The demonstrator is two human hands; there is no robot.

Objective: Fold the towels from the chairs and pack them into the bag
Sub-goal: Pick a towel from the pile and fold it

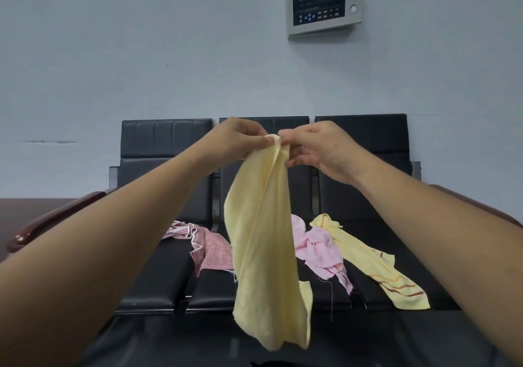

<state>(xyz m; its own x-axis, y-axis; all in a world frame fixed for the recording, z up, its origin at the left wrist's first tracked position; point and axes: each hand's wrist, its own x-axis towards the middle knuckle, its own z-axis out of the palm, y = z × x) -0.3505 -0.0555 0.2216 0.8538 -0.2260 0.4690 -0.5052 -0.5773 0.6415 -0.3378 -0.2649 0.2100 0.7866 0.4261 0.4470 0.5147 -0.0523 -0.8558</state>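
A pale yellow towel (263, 242) hangs in the air in front of the black chairs (365, 146). My left hand (235, 140) and my right hand (319, 148) pinch its top edge close together, so the cloth droops long and narrow. On the seats behind it lie a patterned dark-pink towel (212, 249), a light pink towel (317, 246) and a yellow towel with striped ends (376, 264). No bag is in view.
The row of three black chairs stands against a pale wall. Brown wooden armrests (53, 222) flank it left and right. A control panel (324, 3) hangs on the wall above.
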